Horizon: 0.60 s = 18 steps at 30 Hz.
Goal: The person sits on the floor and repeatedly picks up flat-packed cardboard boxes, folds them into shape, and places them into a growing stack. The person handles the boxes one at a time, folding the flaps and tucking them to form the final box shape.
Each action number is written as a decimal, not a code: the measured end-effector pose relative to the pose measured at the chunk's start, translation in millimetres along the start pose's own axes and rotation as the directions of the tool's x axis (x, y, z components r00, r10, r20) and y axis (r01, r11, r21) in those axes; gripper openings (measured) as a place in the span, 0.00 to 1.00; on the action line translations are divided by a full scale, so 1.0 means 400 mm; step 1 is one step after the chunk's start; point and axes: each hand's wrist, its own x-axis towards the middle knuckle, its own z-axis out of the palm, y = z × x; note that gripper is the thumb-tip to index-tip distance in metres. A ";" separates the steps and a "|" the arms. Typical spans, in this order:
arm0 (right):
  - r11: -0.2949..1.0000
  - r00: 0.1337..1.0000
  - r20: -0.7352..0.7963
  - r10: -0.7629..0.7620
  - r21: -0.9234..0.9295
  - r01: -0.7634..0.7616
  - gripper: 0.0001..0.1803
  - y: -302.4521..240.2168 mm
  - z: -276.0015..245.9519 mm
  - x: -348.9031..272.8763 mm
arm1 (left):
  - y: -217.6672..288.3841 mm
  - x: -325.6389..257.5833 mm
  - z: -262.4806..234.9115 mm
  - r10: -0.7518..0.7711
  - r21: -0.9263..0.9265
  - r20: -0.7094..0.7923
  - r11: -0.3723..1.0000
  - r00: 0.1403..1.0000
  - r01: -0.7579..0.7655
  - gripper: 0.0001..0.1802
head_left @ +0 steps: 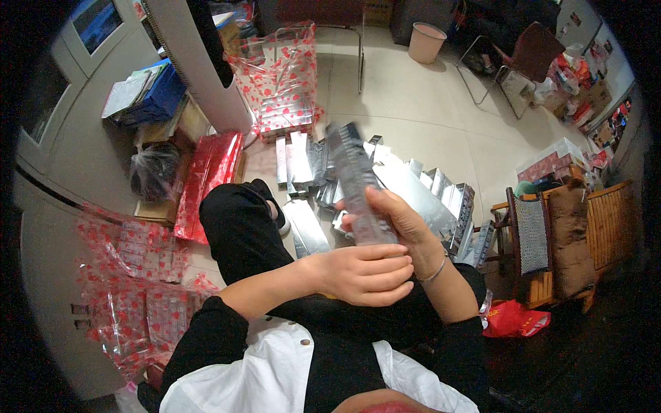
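A long, narrow silver and dark box (354,182), blurred by motion, slants up and away in front of my lap. Around its lower half my right hand (405,219) is closed, the thumb lying along its face. My left hand (366,277) crosses from the left, its fingers curled together against the box's near end; the fingertips are partly hidden. On the floor beyond lie several similar silver boxes (446,191), a broad silver sheet or panel (406,184) and a flat silver piece (308,230) near my foot.
Clear wrapping with red spots covers bundled boxes at the far left (286,113) and near left (148,303). A red shiny package (206,186) leans by the column. To the right stand a wooden chair (551,237) and a red bag (515,319). A pink bin (427,43) stands far off.
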 end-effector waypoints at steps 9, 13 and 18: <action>0.703 0.938 0.108 -0.329 -0.636 0.319 0.45 0.031 -0.002 0.018 | -0.123 -0.046 -0.076 -0.874 -0.694 -0.377 0.485 0.306 0.532 0.34; 0.493 0.917 0.148 -0.372 -0.805 0.330 0.43 0.038 -0.006 0.022 | -0.123 -0.040 -0.094 -0.805 -0.616 -0.368 0.586 0.465 0.527 0.34; 0.187 0.858 0.270 -0.437 -0.906 0.380 0.39 0.034 -0.006 0.009 | -0.115 -0.041 -0.097 -0.737 -0.569 -0.360 0.659 0.572 0.492 0.27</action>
